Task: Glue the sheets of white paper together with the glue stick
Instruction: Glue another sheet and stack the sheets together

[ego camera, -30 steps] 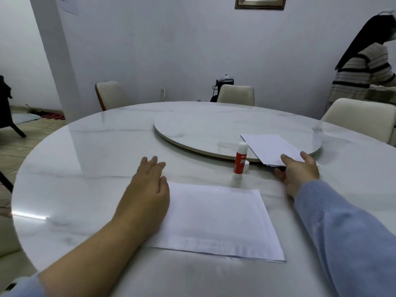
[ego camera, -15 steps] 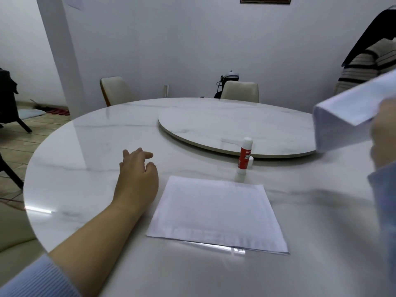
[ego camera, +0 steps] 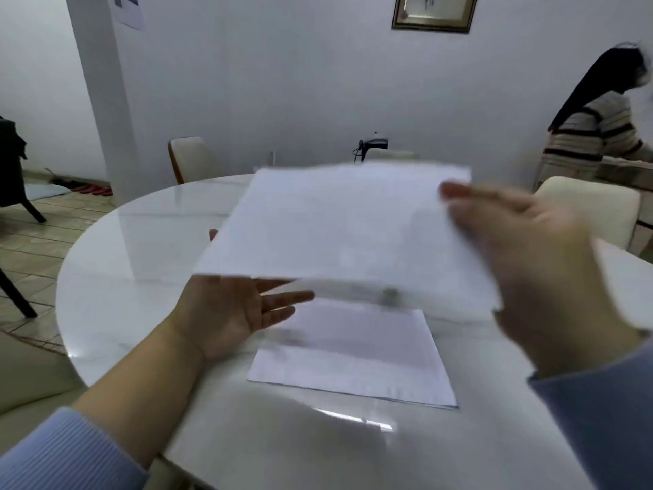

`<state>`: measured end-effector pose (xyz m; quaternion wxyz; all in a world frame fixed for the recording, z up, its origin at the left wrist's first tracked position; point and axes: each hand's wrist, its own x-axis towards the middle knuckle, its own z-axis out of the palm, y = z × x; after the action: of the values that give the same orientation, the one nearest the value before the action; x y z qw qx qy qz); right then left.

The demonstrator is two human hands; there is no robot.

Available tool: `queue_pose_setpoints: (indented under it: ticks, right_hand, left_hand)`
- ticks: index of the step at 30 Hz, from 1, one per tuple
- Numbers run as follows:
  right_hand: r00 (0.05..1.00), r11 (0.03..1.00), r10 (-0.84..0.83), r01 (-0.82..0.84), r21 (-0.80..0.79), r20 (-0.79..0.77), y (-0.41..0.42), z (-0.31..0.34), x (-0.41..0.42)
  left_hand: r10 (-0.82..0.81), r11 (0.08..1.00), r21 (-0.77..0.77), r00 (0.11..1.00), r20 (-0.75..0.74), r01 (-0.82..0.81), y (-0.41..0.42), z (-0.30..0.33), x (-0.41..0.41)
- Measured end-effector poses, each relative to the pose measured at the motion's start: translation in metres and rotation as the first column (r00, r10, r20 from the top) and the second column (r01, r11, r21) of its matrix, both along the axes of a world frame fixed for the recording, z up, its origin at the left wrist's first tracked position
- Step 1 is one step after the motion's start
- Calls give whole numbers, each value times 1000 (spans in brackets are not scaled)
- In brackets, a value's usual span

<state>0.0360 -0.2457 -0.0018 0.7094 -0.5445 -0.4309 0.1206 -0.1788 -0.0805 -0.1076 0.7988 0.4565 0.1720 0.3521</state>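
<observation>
The second sheet (ego camera: 339, 235) has come off the turntable's edge, swung in from the right, and now hangs in the air directly above the flat sheet (ego camera: 353, 351), which has stayed where it was on the surface (ego camera: 134, 277). The right hand (ego camera: 544, 277) holds the raised sheet by its right edge, thumb on top and fingers behind, though motion blur hides the exact grip. The left hand (ego camera: 233, 309) has lifted off the surface beside the flat sheet and turned palm-up, fingers spread and relaxed, reaching under the near left corner of the raised sheet; whether it touches the paper cannot be told.

The glue stick, earlier standing just beyond the flat sheet, is now hidden behind the raised sheet; only a blurred smudge shows there.

For the task, this looks like the two sheets being brought together for alignment, or the second one being passed into both hands. No glue seems to be applied yet, judging from the flat sheet's clean face. The likely next need is to set the raised sheet down beside the flat one and free a hand for the stick. A person in a striped top stands well beyond the flat sheet, to the right.
</observation>
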Motion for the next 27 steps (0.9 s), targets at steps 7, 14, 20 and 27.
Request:
queue_pose_setpoints:
  ticks: [7, 14, 20, 27]
  right_hand:
    - [994, 923, -57, 16, -385, -95, 1, -89, 10]
    - [996, 852, -90, 86, -516, 18, 5, -112, 20]
    - [991, 828, -113, 135, -544, 74, 8, -119, 24]
    - [962, 785, -142, 252, -566, 231, 10, -119, 23]
  left_hand:
    - [297, 939, 288, 862, -411, -186, -4, -9, 5]
    - [554, 773, 615, 640, -533, -157, -6, -10, 5]
    - [556, 756, 648, 614, -561, -93, -5, -12, 7]
    - [685, 615, 788, 485, -543, 14, -6, -17, 9]
